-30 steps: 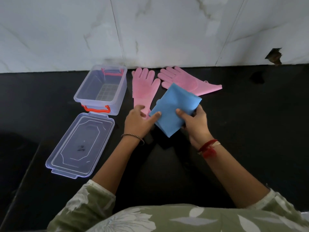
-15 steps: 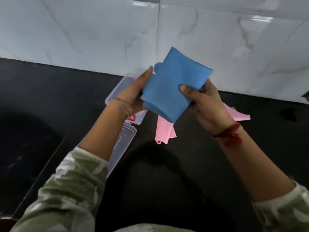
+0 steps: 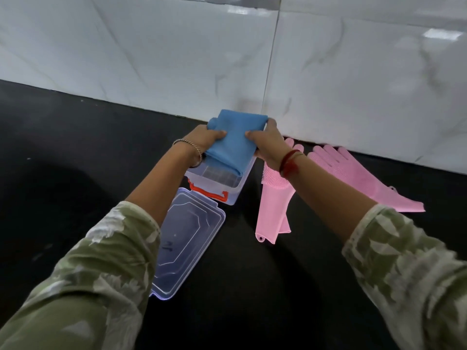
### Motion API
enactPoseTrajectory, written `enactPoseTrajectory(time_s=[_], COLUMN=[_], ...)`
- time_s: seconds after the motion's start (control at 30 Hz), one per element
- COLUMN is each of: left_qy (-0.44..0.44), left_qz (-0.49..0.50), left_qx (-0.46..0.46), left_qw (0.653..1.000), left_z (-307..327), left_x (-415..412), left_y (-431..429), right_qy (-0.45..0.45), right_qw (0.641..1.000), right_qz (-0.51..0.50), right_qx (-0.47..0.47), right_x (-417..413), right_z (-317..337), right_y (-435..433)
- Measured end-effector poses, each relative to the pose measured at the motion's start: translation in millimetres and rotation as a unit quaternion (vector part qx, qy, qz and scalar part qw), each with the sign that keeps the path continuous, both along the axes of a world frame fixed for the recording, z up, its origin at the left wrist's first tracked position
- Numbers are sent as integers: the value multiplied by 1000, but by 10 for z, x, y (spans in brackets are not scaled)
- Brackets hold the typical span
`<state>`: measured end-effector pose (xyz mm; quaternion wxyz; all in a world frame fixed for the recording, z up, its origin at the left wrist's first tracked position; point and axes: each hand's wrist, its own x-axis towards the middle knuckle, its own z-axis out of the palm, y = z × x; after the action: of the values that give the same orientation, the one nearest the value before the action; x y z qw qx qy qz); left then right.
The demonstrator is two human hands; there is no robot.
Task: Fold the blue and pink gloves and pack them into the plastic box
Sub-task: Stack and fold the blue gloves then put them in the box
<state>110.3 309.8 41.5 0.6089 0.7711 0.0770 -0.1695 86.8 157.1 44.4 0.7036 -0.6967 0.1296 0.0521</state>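
Both forearms reach away from the camera, left sleeve point(image 3: 101, 274) and right sleeve point(image 3: 404, 274) in green floral print. Black table point(image 3: 63, 160) under everything.

Clear lid point(image 3: 187, 243) lies flat on the table, left of centre. Its near-left part is hidden behind the left sleeve and its far end is just beside the box.

Box point(image 3: 235, 190) sits just past the lid: clear plastic, open, orange handle point(image 3: 209, 193) on its near end. A strip of gridded box floor shows at the near end.

Right of the box, left pink glove point(image 3: 274, 205) lies flat, cuff toward the camera, fingers toward the wall, middle hidden by the right wrist. Right pink glove point(image 3: 358, 178) is further right, flat, on a diagonal: fingers far-left, cuff near-right. The two are near each other at the fingertips and well apart at the cuffs. Both are outside the box.

Blue gloves point(image 3: 232, 145) are folded into one flat bundle, tilted over the box opening, near edge dipping inside, far edge above the far rim. Can't tell if the bundle touches the box floor.

Left hand point(image 3: 204, 140) grips the bundle's left edge, thumb on top. Right hand point(image 3: 267, 142) grips the right edge, thumb on top, fingers behind. Bracelet point(image 3: 194, 150) on the left wrist, red thread point(image 3: 289, 165) on the right.

White marble-look wall point(image 3: 353, 84) meets the table just behind the box.
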Motion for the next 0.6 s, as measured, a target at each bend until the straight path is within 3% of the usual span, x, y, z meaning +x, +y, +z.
enactPoseTrajectory(time_s=[0.1, 0.27, 0.43, 0.5, 0.6], left_qy=[11, 34, 15, 3, -28], left_qz=[0, -8, -48, -64, -80], left_qx=[21, 27, 86, 130, 176], left_qw=[1000, 999, 995, 989, 981], left_z=[-84, -222, -260, -257, -248], left_x=[-16, -149, -234, -249, -275], left_y=[50, 6, -8, -14, -46], right_qy=[-11, -34, -47, -58, -76], right_qw=[992, 948, 918, 890, 818], right_qz=[40, 85, 129, 141, 163], right_qx=[-118, -305, -371, -429, -546], right_x=[87, 109, 63, 47, 34], right_z=[21, 2, -19, -26, -43], right_y=[72, -36, -144, -137, -95])
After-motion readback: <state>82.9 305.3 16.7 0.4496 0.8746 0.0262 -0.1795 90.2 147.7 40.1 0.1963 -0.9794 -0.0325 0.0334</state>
